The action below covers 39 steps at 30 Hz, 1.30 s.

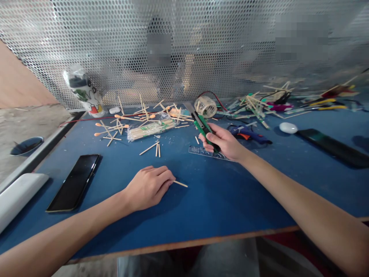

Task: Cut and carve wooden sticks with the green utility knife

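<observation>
My left hand [151, 186] rests on the blue table [219, 200], its fingers closed on a thin wooden stick [181, 184] that sticks out to the right. Farther back and to the right, my right hand [223, 141] grips a green and black utility knife [205, 132], its blade pointing up and left. Just under that hand lies a clear ruler [206, 152]. Several short sticks [157, 149] lie behind my left hand, near a plastic packet of sticks [152, 129].
Small stick frames [111, 132], a clear jar [205, 107] and a blue glue gun [251, 135] stand farther back before a perforated metal screen [115, 50]. A phone [74, 182] and white case [20, 194] lie left; a dark pouch [331, 148] lies right.
</observation>
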{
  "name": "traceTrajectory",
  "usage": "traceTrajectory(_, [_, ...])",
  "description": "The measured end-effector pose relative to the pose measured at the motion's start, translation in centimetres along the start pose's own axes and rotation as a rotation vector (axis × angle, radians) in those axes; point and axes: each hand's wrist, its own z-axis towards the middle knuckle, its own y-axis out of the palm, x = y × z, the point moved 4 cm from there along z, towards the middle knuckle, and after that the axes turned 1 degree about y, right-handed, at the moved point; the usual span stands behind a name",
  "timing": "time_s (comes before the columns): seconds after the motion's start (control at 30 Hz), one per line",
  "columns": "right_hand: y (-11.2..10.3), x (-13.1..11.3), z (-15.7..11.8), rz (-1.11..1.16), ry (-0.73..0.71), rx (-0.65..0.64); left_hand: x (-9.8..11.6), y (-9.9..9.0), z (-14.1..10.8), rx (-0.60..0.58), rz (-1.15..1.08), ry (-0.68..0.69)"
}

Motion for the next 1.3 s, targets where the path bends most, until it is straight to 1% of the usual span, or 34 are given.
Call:
traceTrajectory(0.27, [0.0, 0.6, -0.1, -0.076, 0.043, -0.022, -0.1, 0.1, 0.1, 0.006, 0.006, 0.022])
traceTrajectory(0.4, [0.1, 0.3, -0.3, -0.094, 0.058, -0.018, 0.0, 0.0, 0.1, 0.015, 0.005, 0.019])
traceTrajectory(0.6, [0.5, -0.4, -0.7, -0.108, 0.085, -0.033, 0.1, -0.1, 0.1, -0.014, 0.018, -0.01])
traceTrajectory(0.77, [0.7, -0.4, -0.6, -0.158, 0.097, -0.049, 0.1, -0.1, 0.1, -0.017, 0.017, -0.012])
traceTrajectory(0.9, [0.6, -0.2, -0.6, -0.238, 0.099, -0.035, 0.2, -0.2, 0.2, -0.017, 0.014, -0.017])
traceTrajectory(1.1, [-0.1, 0.1, -0.6, -0.431, 0.099, -0.012, 0.2, -0.3, 0.2, 0.014, 0.007, -0.058])
traceTrajectory(1.3, [-0.3, -0.4, -0.7, -0.507, 0.088, 0.005, 0.1, -0.2, 0.1, -0.003, 0.01, -0.038])
